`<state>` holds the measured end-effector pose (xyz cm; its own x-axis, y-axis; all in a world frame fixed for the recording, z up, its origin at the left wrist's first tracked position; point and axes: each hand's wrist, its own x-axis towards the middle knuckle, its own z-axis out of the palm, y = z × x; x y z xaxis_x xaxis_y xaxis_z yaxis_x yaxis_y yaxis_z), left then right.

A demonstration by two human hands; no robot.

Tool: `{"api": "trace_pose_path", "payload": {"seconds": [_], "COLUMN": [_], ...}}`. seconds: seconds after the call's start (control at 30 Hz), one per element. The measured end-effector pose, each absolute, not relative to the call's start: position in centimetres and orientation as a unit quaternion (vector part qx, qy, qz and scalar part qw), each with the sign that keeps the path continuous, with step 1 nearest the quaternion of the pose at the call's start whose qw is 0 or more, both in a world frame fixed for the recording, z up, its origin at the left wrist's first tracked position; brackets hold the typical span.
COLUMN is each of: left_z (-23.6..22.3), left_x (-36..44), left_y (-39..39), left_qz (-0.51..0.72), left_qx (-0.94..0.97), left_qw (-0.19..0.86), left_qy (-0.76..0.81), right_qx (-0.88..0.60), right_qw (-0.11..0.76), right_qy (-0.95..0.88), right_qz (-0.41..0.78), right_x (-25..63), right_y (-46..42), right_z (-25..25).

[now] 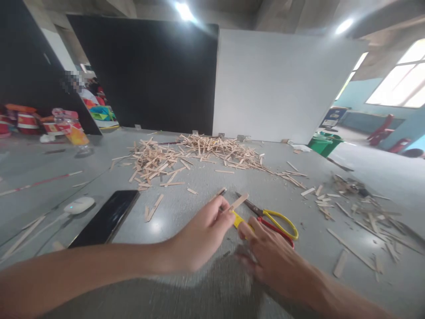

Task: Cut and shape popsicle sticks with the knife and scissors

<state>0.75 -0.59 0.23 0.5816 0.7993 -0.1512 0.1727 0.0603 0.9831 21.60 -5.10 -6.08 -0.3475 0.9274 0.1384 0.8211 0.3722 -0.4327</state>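
My left hand (203, 235) pinches a short flat wooden stick (239, 201) between thumb and fingers, just above the grey table (186, 292). My right hand (265, 257) is closed around a yellow tool (237, 219) whose tip meets the stick; most of the tool is hidden by the fingers. Scissors with yellow and red handles (277, 221) lie on the table right behind my right hand.
A big heap of wooden sticks (192, 155) lies at the table's far middle. Cut scraps (358, 212) are scattered to the right. A black phone (108, 217) and a white mouse-like device (79, 204) lie to the left. Black and white boards stand behind.
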Motion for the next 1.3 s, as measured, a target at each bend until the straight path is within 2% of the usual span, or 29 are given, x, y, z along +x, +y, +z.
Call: {"api": "trace_pose_path", "payload": {"seconds": [0.17, 0.33, 0.43, 0.73, 1.0, 1.3], "left_z": [-2.0, -4.4, -5.4, -6.7, -7.0, -6.9], "left_x": [1.0, 1.7, 1.9, 1.8, 1.5, 1.4], "left_y": [0.4, 0.9, 0.8, 1.0, 1.6, 1.2], "left_qz": [0.238, 0.244, 0.265, 0.314, 0.321, 0.289], "left_qx": [0.619, 0.594, 0.575, 0.597, 0.603, 0.634], "left_qw": [0.634, 0.646, 0.66, 0.646, 0.623, 0.616], "left_qy": [0.397, 0.412, 0.404, 0.357, 0.381, 0.367], "right_qx": [-0.587, -0.556, -0.557, -0.562, -0.562, -0.55], "right_qw": [0.337, 0.425, 0.463, 0.445, 0.415, 0.398], "right_qy": [-0.714, -0.662, -0.637, -0.664, -0.712, -0.73], "right_qz": [0.179, 0.268, 0.263, 0.214, 0.07, 0.084], "right_x": [22.7, 23.2, 23.8, 24.9, 25.1, 25.0], "right_y": [-4.6, -5.9, -6.3, -6.1, -6.5, -6.1], "right_z": [-7.6, -8.1, -8.3, -8.1, -8.3, -8.6]}}
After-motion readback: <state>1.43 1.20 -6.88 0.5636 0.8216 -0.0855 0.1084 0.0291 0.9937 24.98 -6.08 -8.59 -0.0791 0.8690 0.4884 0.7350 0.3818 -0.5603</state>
